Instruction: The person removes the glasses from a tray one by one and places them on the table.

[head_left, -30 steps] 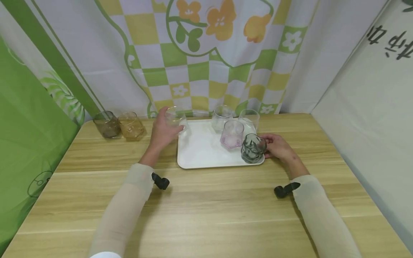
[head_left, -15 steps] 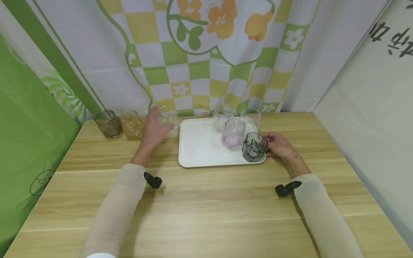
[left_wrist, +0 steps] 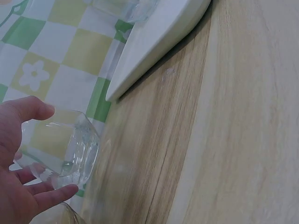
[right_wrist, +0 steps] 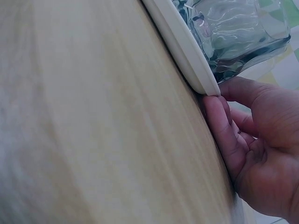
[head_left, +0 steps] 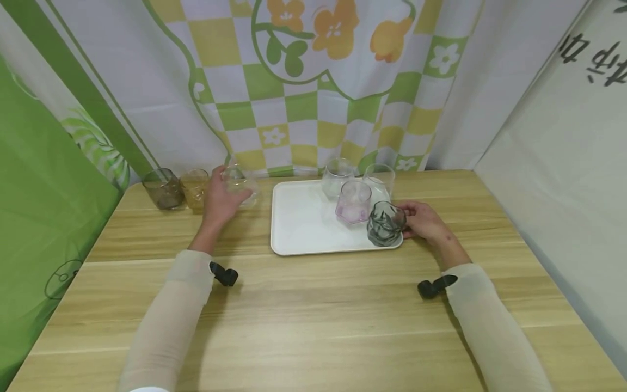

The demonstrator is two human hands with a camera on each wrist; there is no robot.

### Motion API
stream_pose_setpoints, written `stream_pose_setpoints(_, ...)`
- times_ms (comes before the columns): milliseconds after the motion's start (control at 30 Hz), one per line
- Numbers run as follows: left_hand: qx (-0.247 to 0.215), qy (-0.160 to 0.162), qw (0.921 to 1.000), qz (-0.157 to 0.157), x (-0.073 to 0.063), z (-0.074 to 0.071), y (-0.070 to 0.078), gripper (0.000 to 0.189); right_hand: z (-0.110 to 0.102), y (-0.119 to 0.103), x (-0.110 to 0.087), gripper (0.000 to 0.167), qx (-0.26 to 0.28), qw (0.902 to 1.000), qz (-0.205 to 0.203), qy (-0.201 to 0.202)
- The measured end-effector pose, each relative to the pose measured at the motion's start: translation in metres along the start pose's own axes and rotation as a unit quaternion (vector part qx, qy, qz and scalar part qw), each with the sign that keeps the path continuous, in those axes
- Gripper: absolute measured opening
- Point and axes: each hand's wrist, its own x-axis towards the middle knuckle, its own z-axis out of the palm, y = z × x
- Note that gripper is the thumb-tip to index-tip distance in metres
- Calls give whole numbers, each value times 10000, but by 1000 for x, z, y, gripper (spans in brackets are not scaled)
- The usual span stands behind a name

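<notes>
My left hand (head_left: pixel 220 198) holds a clear drinking glass (head_left: pixel 238 185) left of the tray, thumb on one side and fingers on the other. In the left wrist view the clear glass (left_wrist: pixel 70 149) has a thick faceted base close to the wooden tabletop. At the white tray's (head_left: pixel 303 223) right edge, my right hand (head_left: pixel 422 222) grips the rim, as the right wrist view shows: thumb on top, fingers low against the table. A smoky grey glass (head_left: pixel 386 226) stands on the tray beside that hand. On it too are a pink-tinted glass (head_left: pixel 353 204) and two clear glasses (head_left: pixel 338 179).
An amber glass (head_left: pixel 193 190) stands just left of my left hand, partly hidden by it. Beyond it is a brown glass (head_left: pixel 164 189). A patterned curtain (head_left: pixel 313 109) hangs along the table's back edge. The wooden table (head_left: pixel 313 316) stretches toward me.
My left hand has moved left with the clear glass, from the tray's left edge to near the amber glass. My right hand has stayed at the tray's edge.
</notes>
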Motion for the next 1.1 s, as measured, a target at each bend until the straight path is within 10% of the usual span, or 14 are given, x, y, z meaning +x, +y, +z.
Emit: stream_pose_setpoints(1100,681,-348,9969,-189,3,-5,-5,94,-2,1,0,43,-48,9999,-62,-108)
